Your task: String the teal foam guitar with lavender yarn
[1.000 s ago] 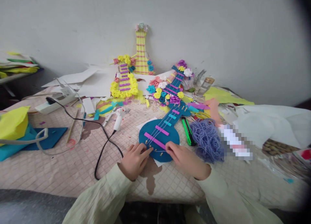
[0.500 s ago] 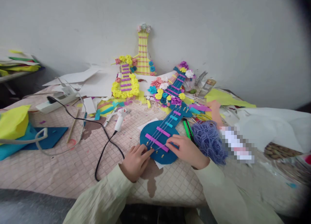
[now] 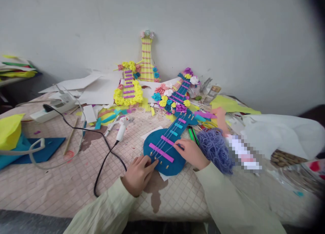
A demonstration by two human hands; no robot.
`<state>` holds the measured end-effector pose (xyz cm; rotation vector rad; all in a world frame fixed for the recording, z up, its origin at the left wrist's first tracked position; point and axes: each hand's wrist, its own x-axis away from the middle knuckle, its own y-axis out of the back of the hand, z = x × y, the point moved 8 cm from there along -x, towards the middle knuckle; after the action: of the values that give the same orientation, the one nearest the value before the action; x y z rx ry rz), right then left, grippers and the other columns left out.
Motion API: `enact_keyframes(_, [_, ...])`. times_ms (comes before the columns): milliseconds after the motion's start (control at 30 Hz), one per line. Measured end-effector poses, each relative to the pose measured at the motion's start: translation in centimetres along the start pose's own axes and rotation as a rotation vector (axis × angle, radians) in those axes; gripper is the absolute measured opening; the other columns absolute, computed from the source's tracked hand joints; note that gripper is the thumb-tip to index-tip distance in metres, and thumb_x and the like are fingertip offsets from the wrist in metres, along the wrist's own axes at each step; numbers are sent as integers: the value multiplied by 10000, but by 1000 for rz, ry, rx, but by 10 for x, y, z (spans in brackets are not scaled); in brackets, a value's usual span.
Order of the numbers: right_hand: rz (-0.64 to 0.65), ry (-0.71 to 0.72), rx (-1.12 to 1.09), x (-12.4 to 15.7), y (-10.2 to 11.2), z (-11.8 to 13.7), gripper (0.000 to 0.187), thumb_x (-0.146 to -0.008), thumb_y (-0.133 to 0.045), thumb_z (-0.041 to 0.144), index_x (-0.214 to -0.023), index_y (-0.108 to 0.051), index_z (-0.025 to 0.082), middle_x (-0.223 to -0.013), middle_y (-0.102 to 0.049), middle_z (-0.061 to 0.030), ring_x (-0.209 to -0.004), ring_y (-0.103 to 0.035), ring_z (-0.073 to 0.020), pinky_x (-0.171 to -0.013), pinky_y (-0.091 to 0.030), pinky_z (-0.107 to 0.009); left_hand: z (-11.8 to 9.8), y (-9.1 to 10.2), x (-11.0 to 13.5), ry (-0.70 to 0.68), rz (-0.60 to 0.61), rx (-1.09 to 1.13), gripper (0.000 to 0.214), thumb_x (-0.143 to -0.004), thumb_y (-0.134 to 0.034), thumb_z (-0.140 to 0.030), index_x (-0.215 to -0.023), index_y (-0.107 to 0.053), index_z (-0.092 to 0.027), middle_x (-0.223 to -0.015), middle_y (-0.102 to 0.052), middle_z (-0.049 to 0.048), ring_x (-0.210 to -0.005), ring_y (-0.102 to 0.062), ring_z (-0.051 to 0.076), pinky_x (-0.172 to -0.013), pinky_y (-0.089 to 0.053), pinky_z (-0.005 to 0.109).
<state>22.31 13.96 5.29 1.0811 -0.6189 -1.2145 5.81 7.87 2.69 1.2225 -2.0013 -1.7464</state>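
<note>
Thread [image 3: 167, 149] slants over the blue guitar-shaped cutout [image 3: 164, 146], which lies on the table [image 3: 185, 193] in front of the person, pinched between the right hand's [image 3: 190, 153] thumb and forefinger. The left hand [image 3: 139, 171] rests at the cutout's lower edge, index finger by a small peg [image 3: 155, 158]; whether its thumb pinches anything, I cannot tell. Too hard a pull could snap that peg loose; a slack one could let the thread slip off. Beyond, a wrist snagging the black cord [image 3: 95, 183] might drag the glue gun [image 3: 122, 130]
</note>
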Motion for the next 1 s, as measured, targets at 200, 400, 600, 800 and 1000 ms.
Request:
enact_keyframes(200, [-54, -32, 39, -8, 5, -10, 190, -813, -484, 285, -731, -620, 180, -747, -633, -40, -681, -558, -153, -638, -398, -272, -2, 0, 0, -36, -5, -14, 345, -874, -354, -185, -1163, -540, -214, -842, -532, 77, -746, -503, 187, -655, -468, 358])
enact_keyframes(400, [-97, -70, 90, -15, 10, -22, 190, -799, -492, 288, -711, -622, 181, -678, -618, -32, -624, -529, -144, -582, -358, -253, -1, 0, 0, -34, -25, -32, 338, -877, -354, -197, -1161, -534, -215, -838, -537, 72, -752, -508, 182, -659, -474, 342])
enact_keyframes(600, [-103, -76, 73, -16, 8, -27, 199, -780, -512, 307, -664, -602, 173, -599, -543, -7, -558, -466, -115, -538, -301, -235, 0, -2, 1, -8, -25, -7, 328, -873, -365, -188, -1150, -540, -202, -871, -562, 77, -778, -524, 190, -679, -474, 361])
enact_keyframes(800, [-86, -71, 2, -16, 3, -29, 196, -769, -516, 316, -645, -576, 176, -544, -461, 19, -550, -447, -109, -533, -288, -227, -7, 44, 0, 15, -92, -17, 289, -854, -395, -165, -1072, -583, -195, -900, -619, 71, -803, -556, 195, -697, -467, 365])
enact_keyframes(1000, [-84, -104, -105, -16, -1, -37, 188, -758, -526, 324, -652, -571, 176, -552, -499, 17, -540, -452, -108, -522, -295, -225, -8, 104, -47, 39, 44, -56, 292, -879, -365, -254, -1045, -597, -191, -942, -651, 55, -863, -586, 185, -784, -461, 355])
